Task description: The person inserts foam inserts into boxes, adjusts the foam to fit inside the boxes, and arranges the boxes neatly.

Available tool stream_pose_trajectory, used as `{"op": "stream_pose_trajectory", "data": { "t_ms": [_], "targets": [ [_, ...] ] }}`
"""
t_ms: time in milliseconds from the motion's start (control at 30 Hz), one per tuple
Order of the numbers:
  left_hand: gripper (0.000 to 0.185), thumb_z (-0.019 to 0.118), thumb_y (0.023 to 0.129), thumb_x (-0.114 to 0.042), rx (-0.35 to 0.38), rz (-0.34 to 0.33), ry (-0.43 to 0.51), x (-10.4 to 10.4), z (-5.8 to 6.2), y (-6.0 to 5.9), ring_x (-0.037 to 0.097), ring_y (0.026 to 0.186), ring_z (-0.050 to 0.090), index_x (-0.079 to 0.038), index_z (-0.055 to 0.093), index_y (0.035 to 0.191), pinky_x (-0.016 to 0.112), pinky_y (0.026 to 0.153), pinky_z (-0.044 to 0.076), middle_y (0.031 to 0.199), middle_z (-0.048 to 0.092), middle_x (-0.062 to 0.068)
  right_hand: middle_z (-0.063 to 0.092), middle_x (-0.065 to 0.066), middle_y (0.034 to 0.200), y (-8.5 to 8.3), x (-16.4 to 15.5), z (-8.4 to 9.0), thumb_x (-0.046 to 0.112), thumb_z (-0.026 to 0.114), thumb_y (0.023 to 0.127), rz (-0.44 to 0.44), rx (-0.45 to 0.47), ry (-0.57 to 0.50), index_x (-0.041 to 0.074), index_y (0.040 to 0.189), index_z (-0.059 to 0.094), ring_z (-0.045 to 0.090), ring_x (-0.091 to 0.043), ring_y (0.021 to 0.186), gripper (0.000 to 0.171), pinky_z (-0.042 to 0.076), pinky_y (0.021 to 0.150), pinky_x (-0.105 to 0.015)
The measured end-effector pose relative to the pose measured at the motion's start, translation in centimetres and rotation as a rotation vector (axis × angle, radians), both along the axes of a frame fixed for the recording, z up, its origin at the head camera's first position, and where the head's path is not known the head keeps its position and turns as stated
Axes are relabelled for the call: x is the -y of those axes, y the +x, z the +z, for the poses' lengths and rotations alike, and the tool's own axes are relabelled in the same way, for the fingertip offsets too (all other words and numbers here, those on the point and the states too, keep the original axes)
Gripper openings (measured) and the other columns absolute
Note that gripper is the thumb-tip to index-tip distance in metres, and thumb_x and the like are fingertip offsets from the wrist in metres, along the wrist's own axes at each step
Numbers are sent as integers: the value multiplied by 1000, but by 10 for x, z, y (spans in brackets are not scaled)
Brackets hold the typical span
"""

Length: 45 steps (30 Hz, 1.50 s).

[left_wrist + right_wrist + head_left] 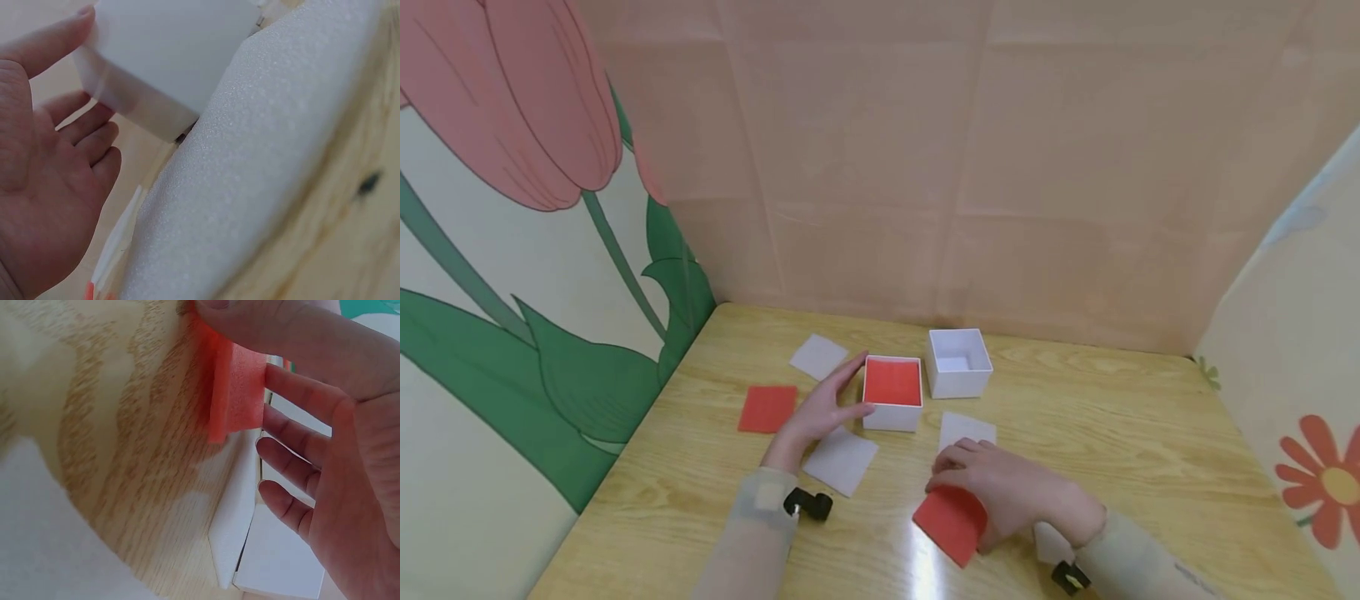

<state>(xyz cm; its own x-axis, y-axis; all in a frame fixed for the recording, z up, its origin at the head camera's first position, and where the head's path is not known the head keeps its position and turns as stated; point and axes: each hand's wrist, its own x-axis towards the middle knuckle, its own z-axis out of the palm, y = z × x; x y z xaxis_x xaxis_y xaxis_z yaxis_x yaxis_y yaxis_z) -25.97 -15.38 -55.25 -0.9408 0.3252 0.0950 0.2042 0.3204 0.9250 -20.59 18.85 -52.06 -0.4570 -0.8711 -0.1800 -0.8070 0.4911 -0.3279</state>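
— Pale wooden counter (1150, 433), walled by floral panels. What lies on it?

— Mid-counter, a white square box with red foam inside (892, 392); an empty white box (958, 362) beside it; foam squares around.

— Hands?

— Left hand (820, 408), fingers spread, touches the red-lined box. Right hand (1000, 492) pinches a red foam square (951, 521) near the front edge.

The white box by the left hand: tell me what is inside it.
Inside the white box lies a red foam square that covers the whole floor. Whatever is beneath that square is hidden. The left hand touches the box's side; the other white box looks empty.
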Motion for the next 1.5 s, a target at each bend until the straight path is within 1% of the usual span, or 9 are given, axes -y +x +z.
{"op": "stream_pose_trajectory", "data": {
  "t_ms": [300, 533, 633, 733, 867, 967, 1167, 1267, 1500],
  "targets": [
    [92, 83, 95, -36, -6, 2, -1, 0, 0, -2, 25, 162, 22, -35, 30, 170, 53, 129, 22, 175, 28, -8, 57, 15, 141, 0, 0, 3, 48, 99, 68, -26, -3, -32, 36, 141, 65, 49, -13, 129, 81, 53, 98, -44],
    [92, 83, 95, -35, -5, -6, -8, 0, 0, -3, 23, 162, 23, -35, 30, 170, 49, 130, 23, 175, 27, -9, 58, 16, 139, 0, -3, 6, 65, 91, 73, -56, -44, -101, 32, 141, 65, 51, -13, 127, 80, 55, 96, -43],
    [92, 83, 95, -34, -6, -7, -5, 0, -1, -3, 24, 161, 24, -31, 30, 171, 50, 130, 22, 175, 28, -8, 58, 16, 139, 0, -5, 6, 69, 88, 74, -69, -71, -146, 30, 142, 65, 51, -12, 127, 81, 56, 97, -42],
    [92, 83, 95, -35, -6, -3, -7, -1, -1, -3, 24, 162, 24, -30, 31, 171, 51, 129, 23, 175, 28, -8, 58, 16, 139, -1, -7, 8, 63, 91, 74, -91, -90, -185, 27, 142, 65, 51, -12, 129, 82, 55, 99, -42],
    [90, 83, 96, -34, -8, 1, 0, -1, -1, -3, 25, 162, 23, -33, 32, 170, 52, 130, 22, 175, 28, -7, 57, 12, 141, -6, -9, 10, 48, 97, 70, -134, -98, -246, 23, 146, 63, 50, -16, 131, 86, 56, 101, -45],
    [90, 83, 96, -34, -4, 2, 7, -2, -1, -3, 26, 162, 23, -33, 32, 170, 53, 130, 21, 175, 28, -6, 55, 9, 144, -11, -10, 13, 40, 98, 69, -173, -107, -290, 23, 149, 61, 50, -18, 133, 90, 58, 99, -45],
    [92, 83, 95, -33, -3, 1, 6, -1, -1, -2, 28, 162, 23, -28, 31, 171, 54, 129, 22, 175, 28, -4, 55, 8, 146, -19, -6, 27, 41, 99, 70, -195, -125, -343, 24, 148, 61, 49, -19, 135, 88, 56, 102, -47],
    [92, 84, 95, -33, -2, 3, 2, -1, -1, -2, 27, 162, 24, -30, 31, 171, 53, 129, 23, 175, 28, -6, 55, 8, 146, -23, -2, 36, 42, 98, 72, -218, -124, -342, 23, 147, 62, 49, -20, 136, 86, 56, 103, -49],
    [91, 84, 95, -30, -18, -8, 16, -1, -1, -2, 29, 162, 23, -30, 32, 170, 52, 130, 22, 175, 28, -2, 56, 5, 146, -33, 13, 52, 45, 98, 72, -284, -148, -348, 20, 144, 64, 50, -22, 133, 84, 58, 97, -46]
  ]
}}
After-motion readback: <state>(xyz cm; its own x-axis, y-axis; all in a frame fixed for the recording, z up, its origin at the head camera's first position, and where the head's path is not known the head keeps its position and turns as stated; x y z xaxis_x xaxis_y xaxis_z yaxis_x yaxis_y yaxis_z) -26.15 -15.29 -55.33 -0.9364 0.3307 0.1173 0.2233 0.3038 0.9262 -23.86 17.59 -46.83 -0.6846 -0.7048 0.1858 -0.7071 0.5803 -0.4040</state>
